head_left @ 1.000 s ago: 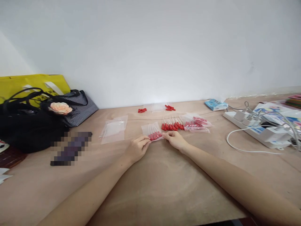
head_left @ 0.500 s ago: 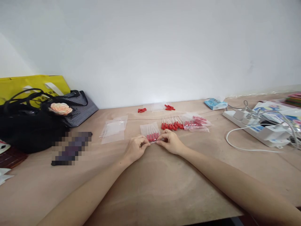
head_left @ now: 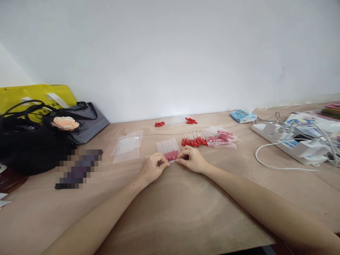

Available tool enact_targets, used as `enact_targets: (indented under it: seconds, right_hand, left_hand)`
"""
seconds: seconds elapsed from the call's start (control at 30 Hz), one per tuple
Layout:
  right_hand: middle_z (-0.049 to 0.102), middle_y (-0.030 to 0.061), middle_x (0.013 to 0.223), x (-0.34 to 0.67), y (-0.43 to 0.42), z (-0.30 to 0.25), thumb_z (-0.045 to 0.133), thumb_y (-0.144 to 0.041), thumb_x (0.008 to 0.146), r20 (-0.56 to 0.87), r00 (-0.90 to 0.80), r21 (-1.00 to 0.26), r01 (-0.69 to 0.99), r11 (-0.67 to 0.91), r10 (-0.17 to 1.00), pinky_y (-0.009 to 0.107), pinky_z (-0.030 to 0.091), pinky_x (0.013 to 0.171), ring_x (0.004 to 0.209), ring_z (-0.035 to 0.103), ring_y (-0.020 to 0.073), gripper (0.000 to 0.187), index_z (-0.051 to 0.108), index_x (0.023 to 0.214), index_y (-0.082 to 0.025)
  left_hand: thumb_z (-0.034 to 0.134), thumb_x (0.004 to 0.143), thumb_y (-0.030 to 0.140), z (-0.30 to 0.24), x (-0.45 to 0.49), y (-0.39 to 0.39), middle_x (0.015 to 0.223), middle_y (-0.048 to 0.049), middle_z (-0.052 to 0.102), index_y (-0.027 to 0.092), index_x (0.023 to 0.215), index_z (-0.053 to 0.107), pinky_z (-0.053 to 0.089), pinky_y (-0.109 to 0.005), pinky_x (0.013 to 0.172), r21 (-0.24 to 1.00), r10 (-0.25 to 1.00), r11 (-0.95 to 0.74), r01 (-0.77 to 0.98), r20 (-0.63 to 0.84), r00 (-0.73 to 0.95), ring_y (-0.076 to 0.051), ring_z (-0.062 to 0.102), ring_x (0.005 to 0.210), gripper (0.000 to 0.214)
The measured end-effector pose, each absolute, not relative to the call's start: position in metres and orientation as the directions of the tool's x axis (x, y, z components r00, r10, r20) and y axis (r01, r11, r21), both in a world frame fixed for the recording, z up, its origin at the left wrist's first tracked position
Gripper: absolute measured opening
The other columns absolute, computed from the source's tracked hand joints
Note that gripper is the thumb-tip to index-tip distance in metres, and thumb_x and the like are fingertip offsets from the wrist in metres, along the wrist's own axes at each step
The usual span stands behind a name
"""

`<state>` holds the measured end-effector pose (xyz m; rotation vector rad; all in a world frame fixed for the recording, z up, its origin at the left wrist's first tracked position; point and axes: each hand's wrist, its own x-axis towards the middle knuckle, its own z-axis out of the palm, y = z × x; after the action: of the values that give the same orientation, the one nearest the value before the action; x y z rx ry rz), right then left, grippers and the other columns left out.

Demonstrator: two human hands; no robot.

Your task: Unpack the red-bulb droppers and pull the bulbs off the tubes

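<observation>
A clear plastic zip bag (head_left: 162, 146) lies on the table in front of me, its near edge toward me. Inside it several red-tipped sticks (head_left: 171, 154) lie side by side, red ends nearest me. My left hand (head_left: 154, 165) pinches the bag's near edge at its left corner between thumb and forefinger. At the right end of that same edge, my right hand (head_left: 191, 159) pinches it too. Just beyond the right hand is a row of loose red-tipped sticks (head_left: 194, 140). Filled bags (head_left: 221, 137) are heaped to the right of that row.
Flat clear bags (head_left: 129, 147) lie left of my hands. Small red piles (head_left: 159, 124) sit near the wall. A white power strip (head_left: 289, 145) with cables and a blue packet (head_left: 243, 116) are on the right. Black (head_left: 32, 148) and striped bags (head_left: 91, 122) stand left.
The bag has turned slightly, its far end shifting left. Both hands keep their pinch on the near edge. The camera view has moved a little.
</observation>
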<state>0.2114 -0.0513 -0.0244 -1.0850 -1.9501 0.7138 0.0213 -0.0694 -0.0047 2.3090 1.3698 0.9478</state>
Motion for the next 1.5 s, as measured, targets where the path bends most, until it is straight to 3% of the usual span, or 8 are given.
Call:
enact_targets:
  seconds: [0.33, 0.43, 0.6, 0.87, 1.07, 1.23, 1.33, 1.5]
  right_hand:
    - [0.055, 0.0006, 0.067, 0.209, -0.051, -0.022, 0.062, -0.027, 0.065, 0.297, -0.278, -0.806, 0.439, 0.396, 0.913, 0.024, 0.042, 0.062, 0.064, 0.051, 0.0108, 0.01, 0.063, 0.062, -0.017]
    - [0.054, 0.0005, 0.068, 0.208, -0.051, -0.023, 0.06, -0.017, 0.064, 0.291, -0.274, -0.796, 0.462, 0.391, 0.917, 0.023, 0.042, 0.061, 0.064, 0.051, 0.0104, 0.005, 0.064, 0.064, -0.017]
    - [0.053, 0.0008, 0.069, 0.208, -0.051, -0.024, 0.056, -0.01, 0.063, 0.287, -0.251, -0.797, 0.472, 0.376, 0.924, 0.022, 0.042, 0.061, 0.063, 0.051, 0.01, 0.012, 0.065, 0.067, -0.017]
    - [0.053, 0.0004, 0.072, 0.207, -0.051, -0.024, 0.057, -0.012, 0.064, 0.303, -0.247, -0.807, 0.446, 0.386, 0.92, 0.024, 0.041, 0.065, 0.068, 0.051, 0.0106, 0.009, 0.063, 0.067, -0.017]
    - [0.053, 0.0004, 0.072, 0.203, -0.055, -0.022, 0.055, -0.01, 0.065, 0.347, -0.296, -0.799, 0.402, 0.446, 0.89, 0.024, 0.041, 0.066, 0.068, 0.051, 0.0103, 0.01, 0.063, 0.067, -0.017]
    - [0.051, 0.0004, 0.071, 0.203, -0.056, -0.025, 0.054, -0.009, 0.066, 0.393, -0.294, -0.765, 0.421, 0.487, 0.871, 0.023, 0.041, 0.061, 0.065, 0.049, 0.0105, 0.01, 0.06, 0.068, -0.017]
    - [0.052, 0.0027, 0.08, 0.205, -0.058, -0.026, 0.054, -0.011, 0.069, 0.507, -0.332, -0.677, 0.419, 0.606, 0.796, 0.024, 0.041, 0.062, 0.07, 0.049, 0.0118, 0.014, 0.058, 0.082, -0.017]
    - [0.054, 0.0042, 0.089, 0.202, -0.057, -0.026, 0.053, -0.019, 0.077, 0.682, -0.468, -0.312, 0.509, 0.802, 0.562, 0.029, 0.035, 0.071, 0.081, 0.046, 0.0149, 0.013, 0.061, 0.087, -0.022]
  left_hand:
    - [0.064, 0.064, 0.024, -0.006, 0.021, -0.067, 0.064, -0.0009, 0.062, 0.018, 0.056, 0.061, 0.044, -0.025, 0.055, 0.595, 0.897, -0.439, 0.673, 0.332, 0.292, -0.013, 0.056, 0.059, 0.01]
    - [0.065, 0.063, 0.025, -0.007, 0.021, -0.066, 0.063, -0.0005, 0.062, 0.018, 0.056, 0.061, 0.045, -0.025, 0.056, 0.596, 0.895, -0.444, 0.669, 0.34, 0.29, -0.013, 0.056, 0.059, 0.01]
    - [0.066, 0.063, 0.029, -0.008, 0.021, -0.066, 0.062, 0.0001, 0.063, 0.018, 0.056, 0.062, 0.045, -0.025, 0.055, 0.602, 0.902, -0.429, 0.673, 0.326, 0.283, -0.013, 0.057, 0.058, 0.013]
    - [0.06, 0.07, 0.031, -0.008, 0.025, -0.068, 0.08, -0.0029, 0.065, 0.021, 0.065, 0.066, 0.047, -0.029, 0.07, 0.509, 0.809, -0.572, 0.643, 0.48, 0.339, -0.016, 0.059, 0.076, 0.012]
    - [0.054, 0.07, 0.016, -0.009, 0.026, -0.069, 0.085, -0.0034, 0.065, 0.019, 0.073, 0.064, 0.047, -0.028, 0.075, 0.447, 0.742, -0.659, 0.605, 0.517, 0.426, -0.015, 0.059, 0.08, 0.011]
    - [0.053, 0.072, 0.02, -0.01, 0.024, -0.067, 0.089, -0.0044, 0.065, 0.019, 0.067, 0.062, 0.045, -0.032, 0.082, 0.47, 0.751, -0.652, 0.594, 0.506, 0.424, -0.018, 0.058, 0.09, 0.011]
    - [0.055, 0.071, 0.027, -0.011, 0.02, -0.063, 0.099, -0.0066, 0.064, 0.018, 0.064, 0.062, 0.043, -0.035, 0.085, 0.605, 0.853, -0.52, 0.603, 0.402, 0.333, -0.02, 0.057, 0.096, 0.014]
    - [0.057, 0.069, 0.031, -0.011, 0.017, -0.057, 0.106, -0.0086, 0.061, 0.016, 0.064, 0.063, 0.04, -0.036, 0.089, 0.77, 0.927, -0.364, 0.525, 0.245, 0.283, -0.021, 0.056, 0.099, 0.017]
